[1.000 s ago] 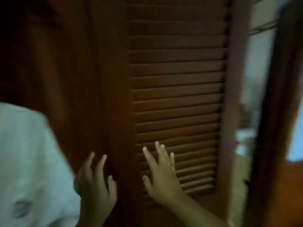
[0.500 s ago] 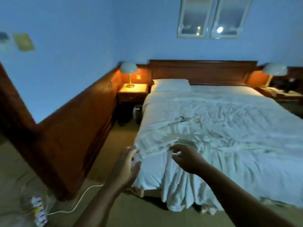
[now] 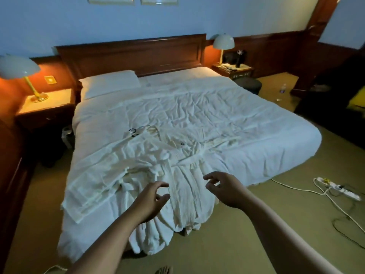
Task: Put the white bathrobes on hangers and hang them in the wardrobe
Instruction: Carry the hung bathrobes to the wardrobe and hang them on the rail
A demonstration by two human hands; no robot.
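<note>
Left hand (image 3: 152, 198): loosely curled, empty, over bathrobe (image 3: 183, 186).
Right hand (image 3: 225, 188): likewise empty, fingers apart.
Risk: slipping off bed (image 3: 237, 115) edge if tugged by draped hem.

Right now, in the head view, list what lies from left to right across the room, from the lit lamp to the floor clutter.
Left bedside lamp → pillow → right bedside lamp → plastic bottle on the floor → power strip.

White bathrobes (image 3: 138, 165) lie on a white bed (image 3: 217, 119) with a dark brown headboard (image 3: 134, 54). The wall (image 3: 59, 20) is blue, the carpet (image 3: 246, 234) olive, plain.
</note>
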